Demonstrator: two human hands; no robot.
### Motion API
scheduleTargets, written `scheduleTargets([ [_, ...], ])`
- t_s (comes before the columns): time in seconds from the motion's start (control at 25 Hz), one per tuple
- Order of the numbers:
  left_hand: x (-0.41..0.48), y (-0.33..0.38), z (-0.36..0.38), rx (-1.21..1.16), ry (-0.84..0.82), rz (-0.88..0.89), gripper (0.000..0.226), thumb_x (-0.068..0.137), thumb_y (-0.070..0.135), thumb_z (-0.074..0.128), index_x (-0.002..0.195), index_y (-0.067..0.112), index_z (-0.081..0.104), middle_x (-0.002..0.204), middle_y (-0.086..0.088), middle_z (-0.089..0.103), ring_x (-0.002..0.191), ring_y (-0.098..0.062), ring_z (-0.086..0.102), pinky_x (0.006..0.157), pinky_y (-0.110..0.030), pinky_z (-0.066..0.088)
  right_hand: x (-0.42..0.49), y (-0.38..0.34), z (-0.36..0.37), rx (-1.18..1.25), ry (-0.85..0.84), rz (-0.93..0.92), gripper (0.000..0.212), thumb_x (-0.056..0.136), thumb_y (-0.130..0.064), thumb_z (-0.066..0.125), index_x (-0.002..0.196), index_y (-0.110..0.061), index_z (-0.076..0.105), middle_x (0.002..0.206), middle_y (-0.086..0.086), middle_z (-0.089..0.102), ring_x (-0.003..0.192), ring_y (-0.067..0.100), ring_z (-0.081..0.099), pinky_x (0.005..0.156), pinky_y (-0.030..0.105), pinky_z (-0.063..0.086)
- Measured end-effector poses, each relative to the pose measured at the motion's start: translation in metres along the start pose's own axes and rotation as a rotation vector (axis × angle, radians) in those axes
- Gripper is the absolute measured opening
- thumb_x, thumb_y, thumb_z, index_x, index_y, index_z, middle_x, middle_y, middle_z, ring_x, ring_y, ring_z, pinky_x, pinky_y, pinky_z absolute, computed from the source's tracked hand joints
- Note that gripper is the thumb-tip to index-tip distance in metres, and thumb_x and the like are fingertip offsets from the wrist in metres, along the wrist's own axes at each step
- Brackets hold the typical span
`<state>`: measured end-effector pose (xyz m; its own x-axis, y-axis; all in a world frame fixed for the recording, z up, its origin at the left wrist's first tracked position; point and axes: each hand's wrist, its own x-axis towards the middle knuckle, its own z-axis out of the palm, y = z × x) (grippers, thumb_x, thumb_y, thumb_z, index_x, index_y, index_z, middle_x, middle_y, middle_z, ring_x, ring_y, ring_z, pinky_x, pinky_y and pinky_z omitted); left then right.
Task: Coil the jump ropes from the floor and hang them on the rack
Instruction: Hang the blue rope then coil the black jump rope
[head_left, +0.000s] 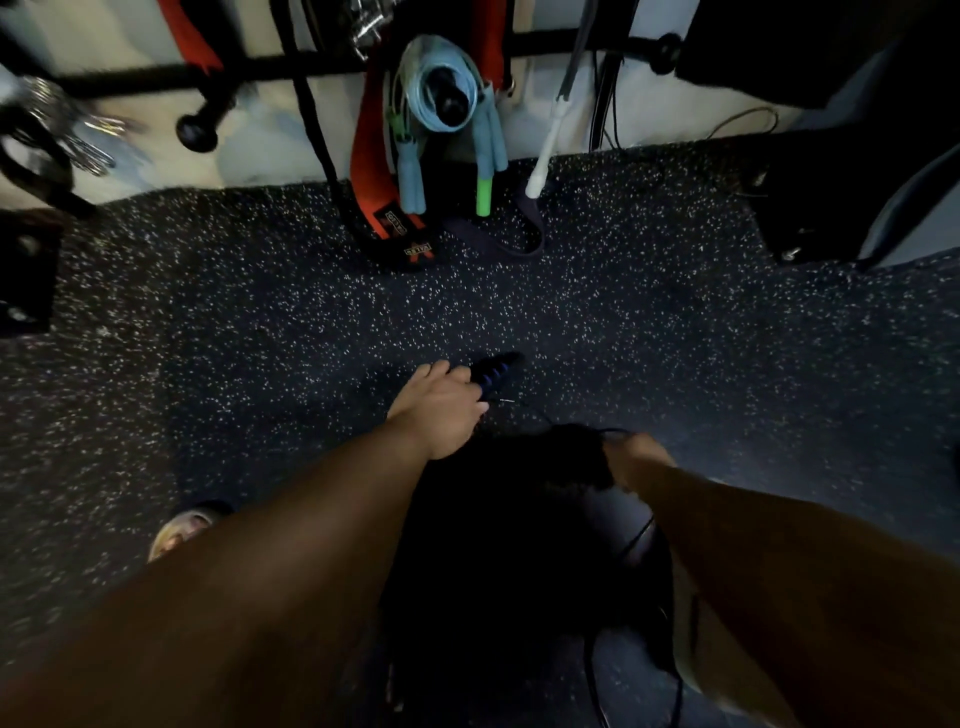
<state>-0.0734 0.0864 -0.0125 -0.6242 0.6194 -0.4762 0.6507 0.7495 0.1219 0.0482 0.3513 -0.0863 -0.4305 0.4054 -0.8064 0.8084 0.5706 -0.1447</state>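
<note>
Left hand (441, 410): reaches down at image centre, fingers (434, 371) curled over the near end of a black-and-blue ribbed handle (497, 370) lying on the speckled floor (260, 322); the grip is partly closed around the handle, thumb side toward 4 o'clock.

Thin dark cord (524, 406): leaves the handle toward 4 o'clock and runs to the right hand (636, 457).

Right hand: low at 4 o'clock from the left hand, mostly in shadow; cord passes at its top edge and further loops (636, 543) hang below the wrist; whether its fingers are closed on the cord cannot be told.

Rack (291, 70): black bar with knobbed pegs along the wall at 12 o'clock.

Light blue jump rope (441, 88): coiled and hung over one peg, its blue handles (408, 176) dangling, with a green handle (483, 197) beside them.

Red and black strap (371, 156): hangs just left of the blue rope, its end touching the floor.

White handle (543, 161): hangs at the right of the coil.

Foot (179, 532): on the floor at 8 o'clock
</note>
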Motion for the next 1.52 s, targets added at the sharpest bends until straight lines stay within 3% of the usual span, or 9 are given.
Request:
scheduleTargets([
  [0.16,-0.033,0.008,-0.049,-0.278,0.043,-0.094,0.043,0.107,0.048,0.028,0.093,0.02,0.057,0.102,-0.002,0.054,0.109,-0.027,0.051,0.098,-0.042,0.038,-0.035,-0.013,-0.042,-0.462,0.074,-0.03,0.054,0.098,-0.049,0.045,0.14,-0.016,0.05,0.14,0.012,0.053,0.122,0.03,0.055,0.097,0.04,0.047],
  [0.28,-0.066,0.016,-0.08,-0.518,0.028,-0.113,0.04,0.107,0.046,0.034,0.074,0.026,0.043,0.082,0.005,0.048,0.085,-0.02,0.052,0.074,-0.034,0.034,-0.096,-0.064,-0.06,-0.207,0.247,-0.367,0.058,0.099,-0.051,0.037,0.15,-0.024,0.032,0.155,0.011,0.034,0.139,0.033,0.037,0.111,0.051,0.037],
  [0.44,-0.125,0.023,-0.131,-0.84,0.069,-0.168,0.036,0.109,0.037,0.034,0.086,0.022,0.058,0.072,0.002,0.055,0.074,-0.017,0.06,0.073,-0.034,0.04,-0.18,-0.121,-0.061,-0.009,0.112,-0.859,0.052,0.092,-0.058,0.034,0.138,-0.038,0.048,0.146,-0.002,0.049,0.136,0.022,0.041,0.114,0.047,0.035],
  [0.6,-0.19,0.022,-0.174,-1.169,0.019,-0.066,0.031,0.109,0.016,0.035,0.108,0.009,0.066,0.058,0.0,0.046,0.064,-0.02,0.061,0.09,-0.037,0.044,-0.253,-0.139,-0.072,0.177,0.224,-1.025,0.037,0.099,-0.046,0.046,0.13,-0.025,0.044,0.13,0.003,0.055,0.122,0.024,0.053,0.103,0.043,0.044],
  [0.72,-0.238,0.03,-0.215,-1.318,0.018,0.044,0.032,0.107,0.012,0.038,0.12,0.004,0.066,0.061,-0.003,0.042,0.068,-0.023,0.063,0.108,-0.044,0.041,-0.294,-0.14,-0.092,0.19,0.419,-1.123,0.052,0.096,-0.045,0.057,0.14,-0.034,0.032,0.14,-0.002,0.045,0.125,0.016,0.046,0.105,0.038,0.042],
  [0.88,-0.278,0.048,-0.241,-1.487,-0.006,0.18,0.033,0.106,0.011,0.034,0.118,0.0,0.063,0.06,-0.002,0.038,0.062,-0.023,0.054,0.098,-0.046,0.051,-0.342,-0.146,-0.124,0.086,0.354,-1.277,0.022,0.103,-0.03,0.049,0.115,-0.019,0.064,0.107,-0.002,0.066,0.1,0.014,0.059,0.093,0.041,0.048],
  [1.08,-0.285,0.059,-0.23,-1.572,0.069,0.149,0.033,0.101,0.015,0.031,0.103,0.007,0.062,0.063,-0.001,0.041,0.059,-0.021,0.049,0.066,-0.036,0.049,-0.381,-0.143,-0.15,0.048,0.15,-1.265,0.018,0.102,-0.027,0.052,0.104,-0.025,0.07,0.076,-0.002,0.066,0.063,0.011,0.057,0.062,0.033,0.05],
  [1.32,-0.265,0.052,-0.228,-1.649,0.212,0.098,0.033,0.099,0.018,0.034,0.081,0.01,0.06,0.053,0.002,0.033,0.048,-0.019,0.039,0.057,-0.035,0.033,-0.372,-0.149,-0.162,0.275,-0.149,-1.257,0.015,0.096,-0.013,0.061,0.108,-0.018,0.07,0.068,-0.014,0.06,0.062,0.01,0.048,0.059,0.026,0.041],
  [1.52,-0.261,0.043,-0.232,-1.683,0.125,0.139,0.042,0.097,0.024,0.029,0.078,0.01,0.064,0.056,-0.003,0.053,0.057,-0.025,0.057,0.069,-0.038,0.047,-0.373,-0.166,-0.16,0.423,0.041,-1.315,0.011,0.095,-0.016,0.065,0.1,-0.02,0.074,0.069,-0.015,0.065,0.059,0.0,0.051,0.056,0.018,0.043],
])
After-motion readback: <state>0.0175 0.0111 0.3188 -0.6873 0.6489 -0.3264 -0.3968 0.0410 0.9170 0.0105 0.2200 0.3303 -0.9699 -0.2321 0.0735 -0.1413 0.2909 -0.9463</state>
